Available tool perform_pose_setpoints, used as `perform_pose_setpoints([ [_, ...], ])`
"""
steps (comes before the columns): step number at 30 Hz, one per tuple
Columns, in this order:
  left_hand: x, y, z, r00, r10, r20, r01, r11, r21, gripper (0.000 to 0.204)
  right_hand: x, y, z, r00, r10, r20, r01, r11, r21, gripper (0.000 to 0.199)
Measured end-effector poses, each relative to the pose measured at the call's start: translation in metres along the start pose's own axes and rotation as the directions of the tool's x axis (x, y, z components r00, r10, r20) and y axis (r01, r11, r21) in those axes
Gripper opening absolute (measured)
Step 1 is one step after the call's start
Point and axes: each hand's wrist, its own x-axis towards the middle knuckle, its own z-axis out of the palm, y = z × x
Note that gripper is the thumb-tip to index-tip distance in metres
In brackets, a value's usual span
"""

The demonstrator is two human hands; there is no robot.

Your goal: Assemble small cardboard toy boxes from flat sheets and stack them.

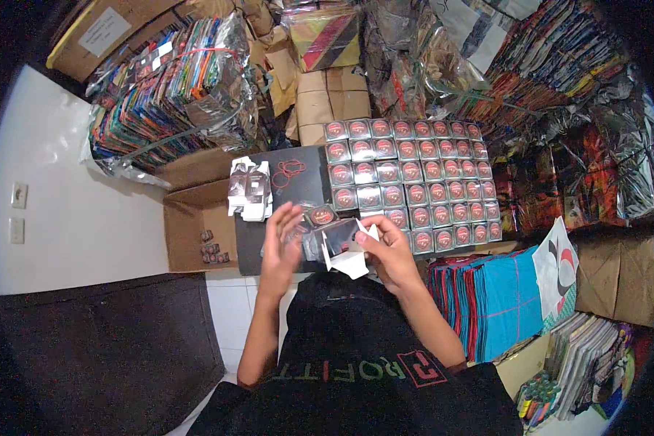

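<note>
My right hand (390, 256) grips a small box (345, 247), dark outside with white flaps standing open. To its left my left hand (277, 251) is raised with fingers apart, slightly blurred, and seems to hold nothing. Just beyond the hands, a single item with a red round label (320, 216) lies on the dark table (298, 192), beside some clear plastic (309, 243). Rows of clear-wrapped square packs (412, 171) with red round labels cover the table's right side. At the left edge is a pile of flattened cartons (250, 187).
Red rubber bands (289, 171) lie near the cartons. An open cardboard box (185, 218) with several small pieces stands left of the table. Bundled stacks (174, 87) crowd the back. Folded blue and red cloth (498, 301) is stacked at the right.
</note>
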Motion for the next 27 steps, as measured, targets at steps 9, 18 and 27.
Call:
perform_pose_setpoints([
  [9, -0.009, -0.017, -0.004, 0.903, -0.311, 0.296, 0.428, 0.713, -0.555, 0.043, -0.002, -0.004, 0.004, 0.999, 0.002, 0.042, -0.007, 0.995, 0.104, 0.022],
  [18, -0.012, -0.019, 0.020, 0.890, -0.242, 0.387, 0.453, 0.569, -0.686, 0.044, -0.005, -0.009, 0.004, 0.984, -0.175, 0.025, 0.176, 0.954, -0.244, 0.027],
  [27, -0.008, -0.006, 0.030, 0.935, -0.248, 0.255, 0.350, 0.768, -0.536, 0.057, -0.005, -0.008, 0.009, 0.945, -0.326, -0.026, 0.302, 0.900, -0.314, 0.037],
])
